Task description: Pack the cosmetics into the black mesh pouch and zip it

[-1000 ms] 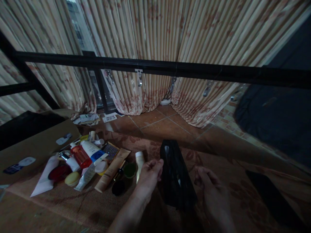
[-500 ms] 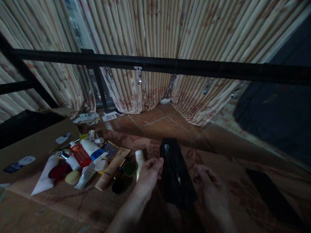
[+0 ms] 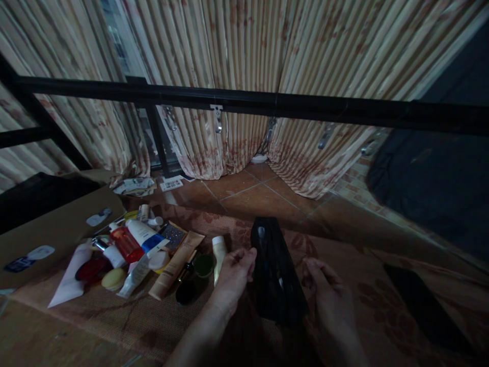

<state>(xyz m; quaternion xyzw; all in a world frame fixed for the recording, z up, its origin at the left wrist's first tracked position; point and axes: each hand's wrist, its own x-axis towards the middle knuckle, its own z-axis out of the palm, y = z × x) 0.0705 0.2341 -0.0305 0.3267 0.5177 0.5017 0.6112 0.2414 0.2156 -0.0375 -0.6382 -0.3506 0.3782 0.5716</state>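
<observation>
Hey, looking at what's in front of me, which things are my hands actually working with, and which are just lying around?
In hand: black pouch, upright between the left hand, touching its side, and the right hand, close beside it.
Lying about: red bottle, beige tube, green jar, white tube, papers, all left of the pouch.

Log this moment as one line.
left hand: touching left edge of black pouch | right hand: near its right side, apart | cosmetics: heaped on mat

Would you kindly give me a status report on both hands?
Left hand touching black pouch, grip unclear. Right hand beside it, empty. Cosmetics pile off left, apart.
</observation>
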